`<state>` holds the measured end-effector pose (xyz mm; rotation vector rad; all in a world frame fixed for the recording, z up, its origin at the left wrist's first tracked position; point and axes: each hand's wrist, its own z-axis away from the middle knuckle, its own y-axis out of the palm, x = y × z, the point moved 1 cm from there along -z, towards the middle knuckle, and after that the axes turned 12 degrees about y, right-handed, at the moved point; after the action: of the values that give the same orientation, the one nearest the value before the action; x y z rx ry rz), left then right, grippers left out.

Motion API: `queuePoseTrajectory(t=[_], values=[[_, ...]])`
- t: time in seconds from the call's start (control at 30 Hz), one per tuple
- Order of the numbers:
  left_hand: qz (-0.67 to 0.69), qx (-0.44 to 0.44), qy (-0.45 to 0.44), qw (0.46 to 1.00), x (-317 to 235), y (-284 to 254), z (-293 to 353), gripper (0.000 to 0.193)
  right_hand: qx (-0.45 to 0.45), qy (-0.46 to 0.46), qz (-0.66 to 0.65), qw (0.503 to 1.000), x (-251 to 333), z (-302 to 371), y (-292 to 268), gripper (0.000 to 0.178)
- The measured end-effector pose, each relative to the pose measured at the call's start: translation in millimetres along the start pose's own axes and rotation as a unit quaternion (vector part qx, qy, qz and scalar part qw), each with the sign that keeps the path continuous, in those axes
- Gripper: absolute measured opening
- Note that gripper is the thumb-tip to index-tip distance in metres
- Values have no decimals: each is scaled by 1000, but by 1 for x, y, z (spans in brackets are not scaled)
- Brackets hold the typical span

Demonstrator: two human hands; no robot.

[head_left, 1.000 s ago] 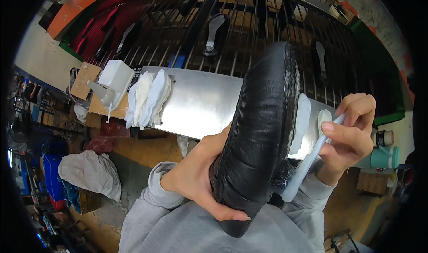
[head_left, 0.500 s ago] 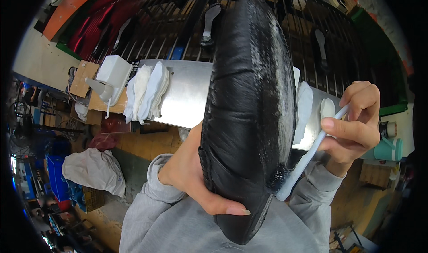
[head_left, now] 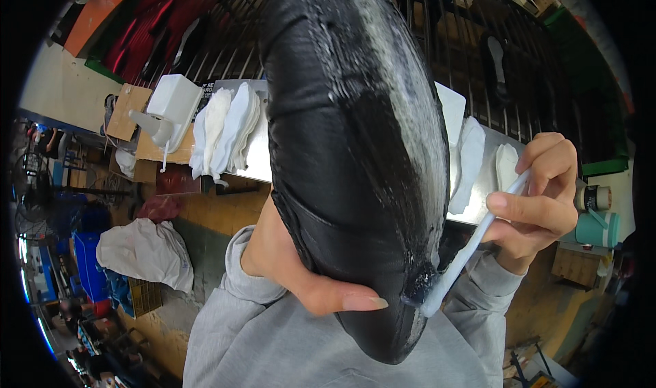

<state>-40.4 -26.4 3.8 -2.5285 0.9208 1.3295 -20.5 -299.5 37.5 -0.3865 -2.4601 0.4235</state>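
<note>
A black leather shoe upper (head_left: 321, 162), wrinkled and shaped like a closed shoe, fills the middle of the view. Its right-hand edge carries a whitish, streaked band with wet, glossy patches. My left hand (head_left: 301, 272) grips it from the lower left, thumb lying across the near part; the other fingers are hidden behind it. In my right hand (head_left: 544, 200), a brush with a pale, slim handle (head_left: 471, 249) is pinched between thumb and fingers. The brush's dark, wet bristles touch the shoe's lower right edge.
Beyond the shoe lies a metal tabletop (head_left: 258, 157) with stacked white sole-shaped pieces (head_left: 227, 131) and more pale pieces (head_left: 469, 159). A white pump container (head_left: 174, 108) stands at left. Behind is a barred rack holding dark soles (head_left: 495, 63). A teal jug (head_left: 596, 229) sits far right.
The shoe has come closer and tilted, its far end shifting up and left. The brush has gone slightly lower along the edge, staying in contact. Both hands keep their grips.
</note>
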Motion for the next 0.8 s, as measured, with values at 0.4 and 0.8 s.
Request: queuePoseTrajectory(t=[0.4, 0.8], values=[[66, -136, -49, 987, 4, -5, 17, 83, 60, 52, -117, 990, -2, 17, 10, 42], [80, -377, -54, 921, -4, -14, 5, 82, 2, 199, -90, 976, 2, 43, 7, 37]])
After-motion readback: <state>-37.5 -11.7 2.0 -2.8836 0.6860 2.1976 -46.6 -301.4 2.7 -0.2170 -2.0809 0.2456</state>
